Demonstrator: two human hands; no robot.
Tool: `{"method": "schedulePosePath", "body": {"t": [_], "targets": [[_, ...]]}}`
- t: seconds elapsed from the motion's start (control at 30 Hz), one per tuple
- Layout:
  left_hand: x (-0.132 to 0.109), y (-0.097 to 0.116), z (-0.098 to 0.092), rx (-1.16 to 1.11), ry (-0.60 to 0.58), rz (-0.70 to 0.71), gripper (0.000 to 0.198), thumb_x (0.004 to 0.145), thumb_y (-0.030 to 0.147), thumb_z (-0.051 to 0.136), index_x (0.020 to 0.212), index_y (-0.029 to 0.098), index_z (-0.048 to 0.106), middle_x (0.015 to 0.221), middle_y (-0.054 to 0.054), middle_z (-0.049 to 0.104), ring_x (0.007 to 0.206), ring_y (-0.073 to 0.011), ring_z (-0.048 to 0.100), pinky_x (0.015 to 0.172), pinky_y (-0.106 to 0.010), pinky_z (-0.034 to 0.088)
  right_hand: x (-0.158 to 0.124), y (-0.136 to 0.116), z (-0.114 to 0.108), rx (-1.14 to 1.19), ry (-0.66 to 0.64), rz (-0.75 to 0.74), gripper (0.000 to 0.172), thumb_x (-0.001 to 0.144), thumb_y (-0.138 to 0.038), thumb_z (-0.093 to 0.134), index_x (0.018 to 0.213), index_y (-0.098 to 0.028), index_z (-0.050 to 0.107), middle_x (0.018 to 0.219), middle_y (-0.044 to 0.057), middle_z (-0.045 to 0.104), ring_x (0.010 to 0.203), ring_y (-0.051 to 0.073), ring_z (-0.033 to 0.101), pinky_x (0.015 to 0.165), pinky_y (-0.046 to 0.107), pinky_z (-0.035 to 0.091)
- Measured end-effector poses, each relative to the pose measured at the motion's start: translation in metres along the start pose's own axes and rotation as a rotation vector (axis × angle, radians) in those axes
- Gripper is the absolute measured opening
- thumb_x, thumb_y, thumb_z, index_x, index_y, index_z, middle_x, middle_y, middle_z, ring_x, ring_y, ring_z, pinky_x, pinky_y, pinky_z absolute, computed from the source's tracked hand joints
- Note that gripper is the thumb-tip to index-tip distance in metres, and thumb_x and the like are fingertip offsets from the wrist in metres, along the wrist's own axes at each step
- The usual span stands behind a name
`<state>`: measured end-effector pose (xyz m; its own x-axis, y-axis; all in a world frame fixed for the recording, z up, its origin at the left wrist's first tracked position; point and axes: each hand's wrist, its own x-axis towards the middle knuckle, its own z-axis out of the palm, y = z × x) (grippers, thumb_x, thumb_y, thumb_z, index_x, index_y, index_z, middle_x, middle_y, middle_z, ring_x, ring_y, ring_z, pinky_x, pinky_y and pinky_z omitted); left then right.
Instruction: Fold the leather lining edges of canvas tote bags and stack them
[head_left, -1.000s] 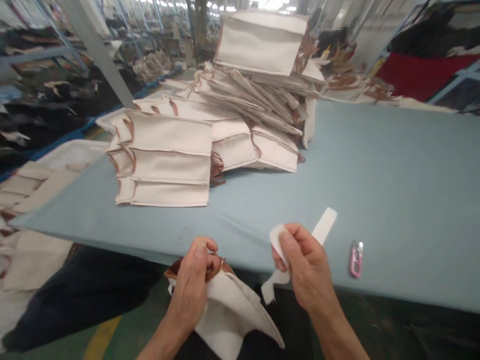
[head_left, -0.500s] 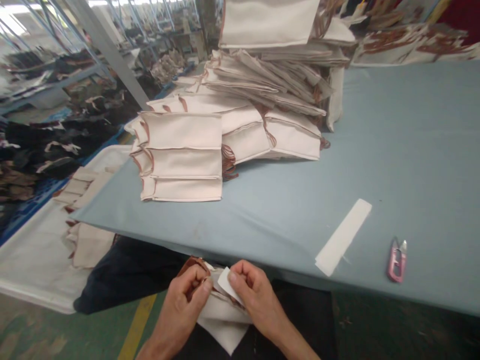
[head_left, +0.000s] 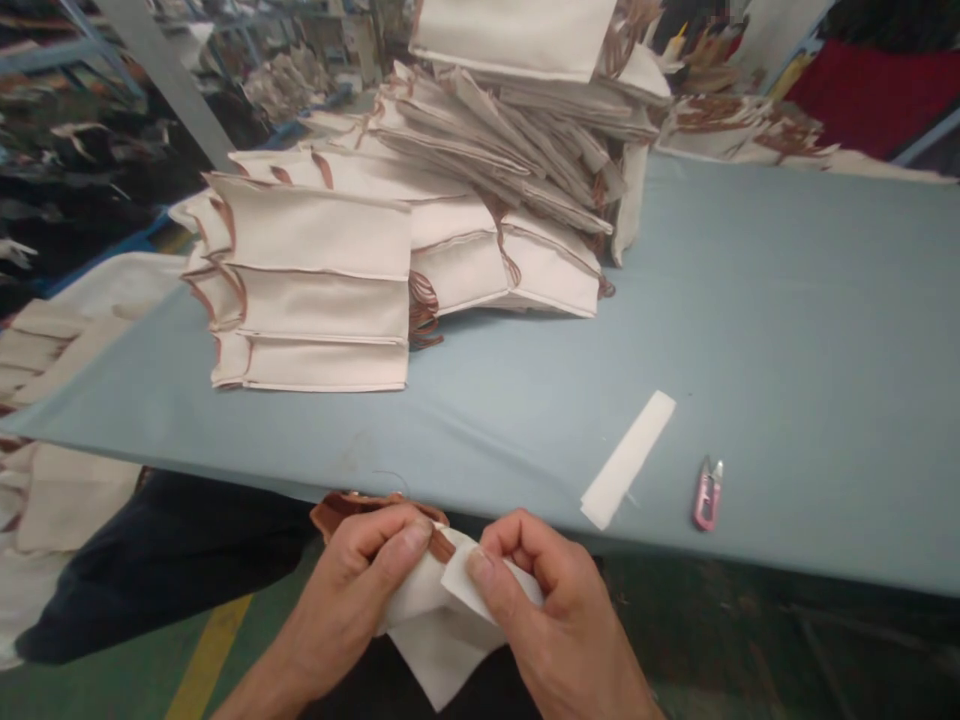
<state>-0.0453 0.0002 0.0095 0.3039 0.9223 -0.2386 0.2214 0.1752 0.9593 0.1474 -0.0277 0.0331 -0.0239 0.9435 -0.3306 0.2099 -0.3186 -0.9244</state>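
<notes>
In my lap, just below the table edge, lies a cream fabric piece with brown trim (head_left: 439,650), probably like the pouches on the table. My left hand (head_left: 360,580) is closed, thumb and finger pinching its upper edge by a brown strip (head_left: 441,546). Brown material bunches behind that hand. A small white strip (head_left: 469,580) is pinched between thumb and fingers of my right hand (head_left: 547,590), lying against the cream fabric. A longer white strip (head_left: 628,458) rests on the table, with pink thread snips (head_left: 707,495) to its right.
A blue-grey cloth covers the table (head_left: 787,350). Cream pouches with brown edging (head_left: 322,290) are stacked at the left, with a taller pile (head_left: 495,150) behind. More cream pieces (head_left: 67,490) lie in a white-lined bin at far left. Red cloth (head_left: 877,95) shows at the back right.
The camera view has shifted, so the table items appear further left. My left hand holds the fabric edge more spread out, and the brown strip now shows beside the white one.
</notes>
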Motion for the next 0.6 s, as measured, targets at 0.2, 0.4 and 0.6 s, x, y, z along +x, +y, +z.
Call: {"method": "schedulePosePath", "body": {"t": [0.2,0.4,0.6], "targets": [[0.006,0.004,0.016,0.032,0.125,0.078,0.044,0.101,0.043,0.052,0.065,0.018,0.058,0.063,0.001,0.054,0.057,-0.0132,0.047,0.051,-0.022,0.038,0.004,0.018,0.022,-0.126,0.182,-0.112,0.033,0.096,-0.049,0.061,0.077,-0.023,0.063,0.063,-0.003,0.063,0.057,0.014,0.056,0.054,0.025,0.037],[0.006,0.000,0.020,0.012,0.218,0.145,0.043,0.100,0.039,0.051,0.062,0.019,0.055,0.059,0.003,0.051,0.054,-0.0120,0.043,0.049,-0.022,0.037,0.008,0.017,0.032,-0.162,0.195,-0.102,0.033,0.095,-0.050,0.060,0.076,-0.024,0.060,0.061,-0.002,0.063,0.057,0.016,0.058,0.048,0.024,0.035],[0.005,-0.005,0.011,-0.009,0.214,0.152,0.044,0.100,0.039,0.052,0.063,0.018,0.059,0.061,0.002,0.053,0.055,-0.0126,0.046,0.050,-0.023,0.038,0.012,0.012,0.038,-0.151,0.188,-0.107,0.032,0.095,-0.048,0.061,0.075,-0.024,0.059,0.062,-0.003,0.063,0.057,0.015,0.057,0.051,0.023,0.038]]}}
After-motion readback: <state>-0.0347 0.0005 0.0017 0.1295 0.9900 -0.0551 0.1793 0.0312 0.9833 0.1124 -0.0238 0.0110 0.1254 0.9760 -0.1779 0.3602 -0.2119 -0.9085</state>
